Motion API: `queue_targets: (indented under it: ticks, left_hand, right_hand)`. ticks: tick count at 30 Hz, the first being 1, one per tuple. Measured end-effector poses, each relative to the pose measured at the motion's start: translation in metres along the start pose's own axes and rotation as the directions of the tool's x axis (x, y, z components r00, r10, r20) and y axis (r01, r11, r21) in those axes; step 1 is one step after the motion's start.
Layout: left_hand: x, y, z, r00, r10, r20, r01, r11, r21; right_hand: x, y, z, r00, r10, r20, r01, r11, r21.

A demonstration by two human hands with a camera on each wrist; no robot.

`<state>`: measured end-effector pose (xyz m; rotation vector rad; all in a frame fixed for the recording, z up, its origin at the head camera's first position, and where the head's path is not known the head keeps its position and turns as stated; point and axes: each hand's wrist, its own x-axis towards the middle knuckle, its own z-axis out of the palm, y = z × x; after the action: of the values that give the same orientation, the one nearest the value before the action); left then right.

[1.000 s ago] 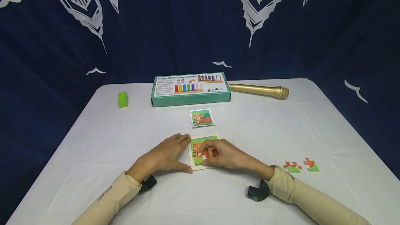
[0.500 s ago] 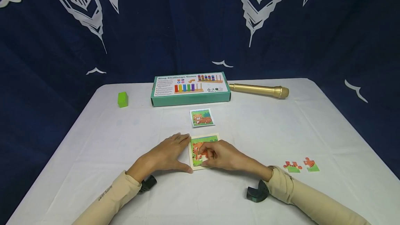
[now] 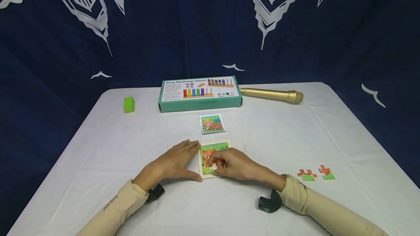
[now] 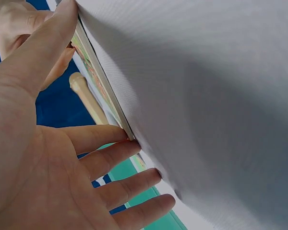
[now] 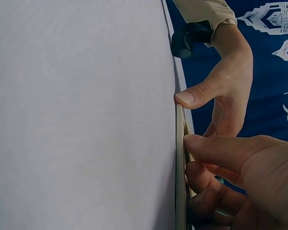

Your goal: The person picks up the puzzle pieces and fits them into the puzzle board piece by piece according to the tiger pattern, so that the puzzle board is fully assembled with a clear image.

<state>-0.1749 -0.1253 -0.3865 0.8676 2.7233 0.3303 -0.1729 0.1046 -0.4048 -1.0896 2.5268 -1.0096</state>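
Note:
A small square tiger puzzle (image 3: 214, 145) in a pale wooden frame lies flat on the white table. My left hand (image 3: 175, 160) steadies its left side, thumb at the near corner and fingertips at the far one; the left wrist view shows these fingers (image 4: 127, 189) extended. Over the puzzle's lower right, my right hand (image 3: 237, 163) bends its thumb and index finger around a puzzle piece, mostly covered by the hand. In the right wrist view the thumb (image 5: 216, 148) touches the board's surface. Two loose puzzle pieces, one red and green (image 3: 307, 175), another striped orange (image 3: 326, 173), lie at the right.
A tiger picture card (image 3: 212, 124) lies just beyond the puzzle. Farther back are a green game box (image 3: 201, 104), a gold microphone (image 3: 272, 94) and a lime-green block (image 3: 129, 105). A dark blue patterned curtain (image 3: 197, 28) hangs behind the table.
My right hand shifts only slightly over the puzzle, its fingers staying bent. The left hand keeps its place, and the two loose pieces have not moved.

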Motion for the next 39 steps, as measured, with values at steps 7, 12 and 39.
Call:
queue_targets:
  ticks: [7, 12, 39]
  left_hand:
    - [0.0, 0.0, 0.0, 1.0, -0.005, 0.002, 0.005, 1.0, -0.001]
    - [0.0, 0.0, 0.0, 1.0, -0.003, 0.003, 0.003, 1.0, -0.004]
    - [-0.001, 0.002, 0.0, 1.0, -0.01, 0.003, 0.01, 1.0, -0.004]
  right_hand:
    - [0.0, 0.001, 0.0, 1.0, -0.009, -0.004, 0.009, 1.0, -0.027]
    - [-0.001, 0.0, 0.0, 1.0, -0.009, -0.011, 0.008, 0.998, -0.057]
    - [-0.064, 0.022, -0.041, 0.991, 0.083, -0.109, -0.071, 0.991, 0.11]
